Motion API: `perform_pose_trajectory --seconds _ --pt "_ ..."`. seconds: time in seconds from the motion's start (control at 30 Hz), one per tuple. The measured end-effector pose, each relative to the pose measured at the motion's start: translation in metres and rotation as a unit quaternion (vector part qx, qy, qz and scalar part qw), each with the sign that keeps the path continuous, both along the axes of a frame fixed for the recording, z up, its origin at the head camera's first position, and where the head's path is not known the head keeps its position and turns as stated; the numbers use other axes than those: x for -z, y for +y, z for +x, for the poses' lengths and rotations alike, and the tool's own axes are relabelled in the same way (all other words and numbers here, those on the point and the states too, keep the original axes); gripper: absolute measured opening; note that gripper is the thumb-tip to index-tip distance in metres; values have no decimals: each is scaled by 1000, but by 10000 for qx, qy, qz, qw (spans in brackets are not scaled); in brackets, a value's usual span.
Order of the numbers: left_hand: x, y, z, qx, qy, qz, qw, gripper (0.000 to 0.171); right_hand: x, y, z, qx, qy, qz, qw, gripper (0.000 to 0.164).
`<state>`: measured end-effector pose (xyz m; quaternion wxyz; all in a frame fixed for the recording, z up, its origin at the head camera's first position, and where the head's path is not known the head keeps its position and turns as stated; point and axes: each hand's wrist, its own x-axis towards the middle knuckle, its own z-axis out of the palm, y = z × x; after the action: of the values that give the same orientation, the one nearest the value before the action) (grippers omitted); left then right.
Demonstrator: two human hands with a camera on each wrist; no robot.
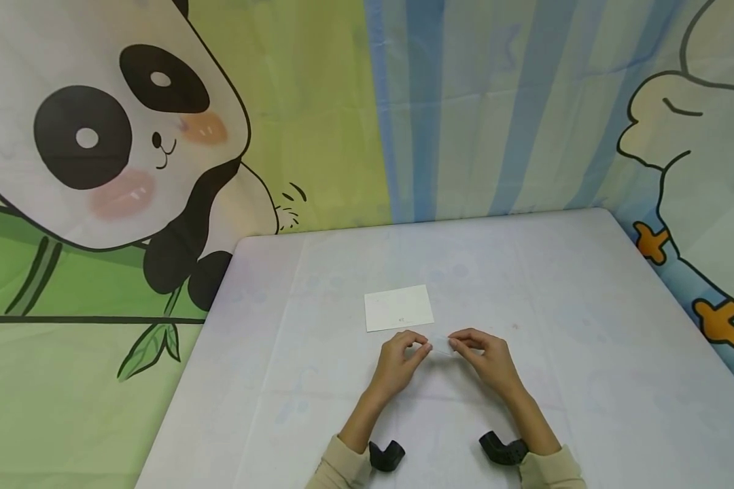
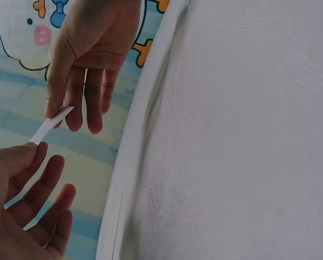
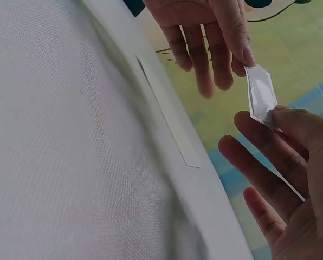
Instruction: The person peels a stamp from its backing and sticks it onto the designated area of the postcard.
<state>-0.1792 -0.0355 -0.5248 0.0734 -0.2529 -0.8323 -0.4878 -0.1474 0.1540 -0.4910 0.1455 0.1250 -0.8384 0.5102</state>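
A small white sachet (image 3: 262, 92) with a zigzag-cut edge is stretched between my two hands, above the table. My left hand (image 1: 396, 361) pinches one end of it between thumb and forefinger, the other fingers spread loosely. At the opposite end, thumb and forefinger of my right hand (image 1: 491, 358) grip a corner. Seen nearly edge-on in the left wrist view, the sachet (image 2: 50, 125) looks thin and slightly bent. Just beyond the hands a white card (image 1: 399, 309) lies flat on the table, with a tiny dark mark near its front edge.
A pale cloth covers the table (image 1: 514, 285). Printed curtains with a panda (image 1: 79, 136) and blue stripes (image 1: 428, 115) hang behind and beside it. Black curved wrist pieces (image 1: 387, 456) sit by both beige sleeves (image 1: 550, 468).
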Motion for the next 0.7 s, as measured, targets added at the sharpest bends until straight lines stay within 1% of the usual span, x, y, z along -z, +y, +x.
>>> perform_pose_trajectory --seconds 0.17,0.3,0.37,0.4,0.47,0.53,0.63,0.7 --pt "-1 -1 1 -39 -26 128 9999 17 -4 -1 1 -6 -32 -47 10000 6" --pt "-5 -1 1 -44 -162 347 9993 13 -4 0 0 26 8 -51 10000 5" --pt "-7 -1 1 -54 -271 444 9986 12 5 3 -4 35 53 -66 10000 5" --pt "-10 -1 1 -54 -333 507 9981 10 10 4 -6 35 55 -82 9999 5" --pt "-20 -1 4 12 -387 653 9971 9 19 7 -11 20 60 -115 9999 5" --pt "-30 -2 7 144 -446 779 9959 8 29 9 -15 1 52 -137 9999 5" --pt "-45 -4 13 440 -523 888 9937 7 29 9 -16 -54 64 -137 9999 5" --pt "-48 -5 13 598 -592 879 9926 9 27 7 -15 -77 93 -130 9998 5"
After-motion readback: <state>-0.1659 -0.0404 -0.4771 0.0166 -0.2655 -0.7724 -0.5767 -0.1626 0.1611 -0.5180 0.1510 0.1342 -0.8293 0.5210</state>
